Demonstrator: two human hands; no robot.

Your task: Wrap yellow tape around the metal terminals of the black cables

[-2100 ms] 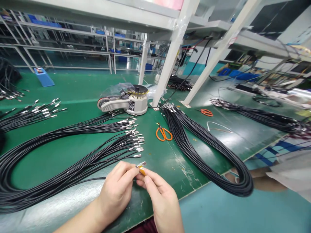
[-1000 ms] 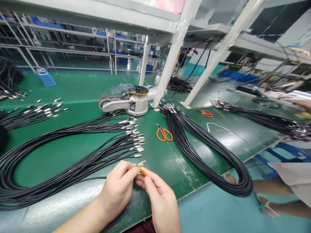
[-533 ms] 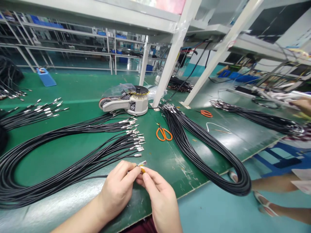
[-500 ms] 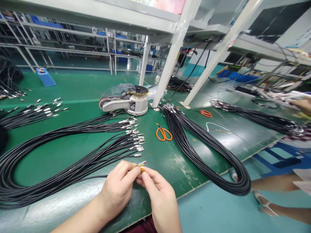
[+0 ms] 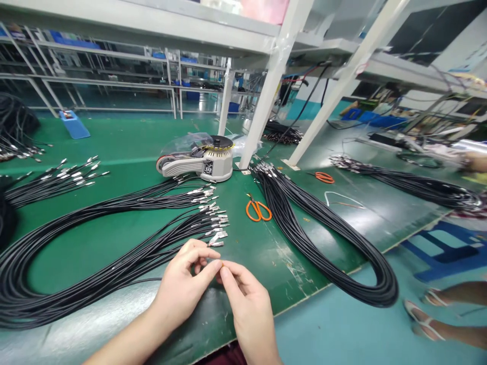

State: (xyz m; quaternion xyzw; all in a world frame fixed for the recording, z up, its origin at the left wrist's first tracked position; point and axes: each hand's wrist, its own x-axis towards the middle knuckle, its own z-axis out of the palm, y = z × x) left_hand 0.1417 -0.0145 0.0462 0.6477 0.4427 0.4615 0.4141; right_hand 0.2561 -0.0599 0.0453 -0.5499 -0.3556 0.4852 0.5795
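My left hand [image 5: 190, 274] is closed in a pinch, its thumb tip meeting the fingers of my right hand [image 5: 245, 299]. Between the two sets of fingertips shows a small orange piece [image 5: 221, 263], mostly hidden, perhaps a bit of tape. One black cable [image 5: 150, 280] runs from the left and disappears behind my left hand; whether the fingers grip it is hidden. Just beyond my left fingers lie the silver connector ends [image 5: 216, 223] of a bent bundle of black cables [image 5: 110, 263]. Orange-handled scissors [image 5: 258, 210] lie beyond my right hand.
A grey tape dispenser [image 5: 213, 165] stands behind the cable ends. Another looped cable bundle [image 5: 331, 248] overhangs the front edge of the green table [image 5: 262, 263]. White posts [image 5: 262, 96] rise from the table. At right are a blue stool [image 5: 441, 253] and another person's feet [image 5: 426, 322].
My left fingers have shifted slightly and curled. The connector and orange piece that stuck out between my hands are now mostly hidden. The other person's feet have moved right.
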